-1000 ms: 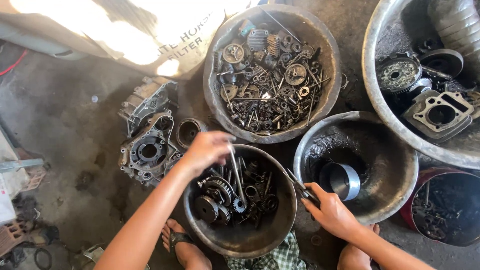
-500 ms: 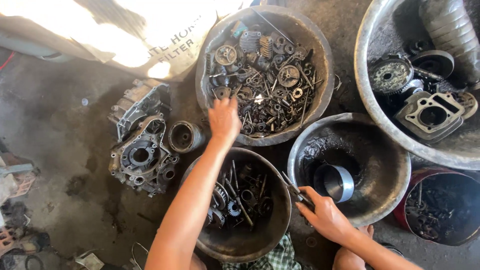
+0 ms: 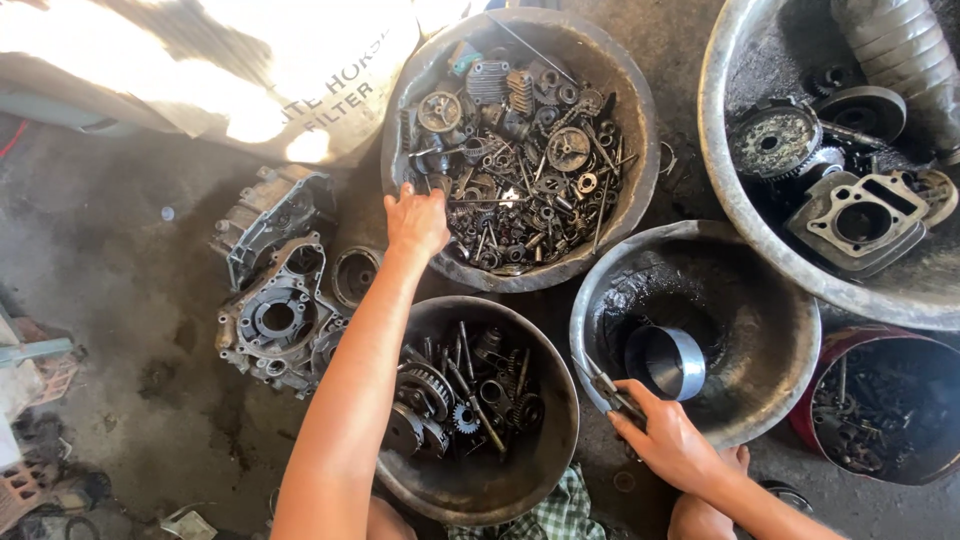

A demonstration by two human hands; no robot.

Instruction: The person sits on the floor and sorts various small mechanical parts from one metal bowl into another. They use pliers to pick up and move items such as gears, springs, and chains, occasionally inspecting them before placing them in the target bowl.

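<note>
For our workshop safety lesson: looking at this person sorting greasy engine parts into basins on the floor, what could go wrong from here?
1. The left hand reaches into the far basin of tangled rods and gears; sharp ends could cut bare fingers.
2. The right hand grips a thin tool at the oily basin; it might slip.
3. The forearm crosses the near basin and could snag on its parts.

A single head-worn camera looks almost straight down, fairly close, on metal basins [image 3: 640, 130] of engine parts; the person's arms enter from 6 o'clock.
</note>
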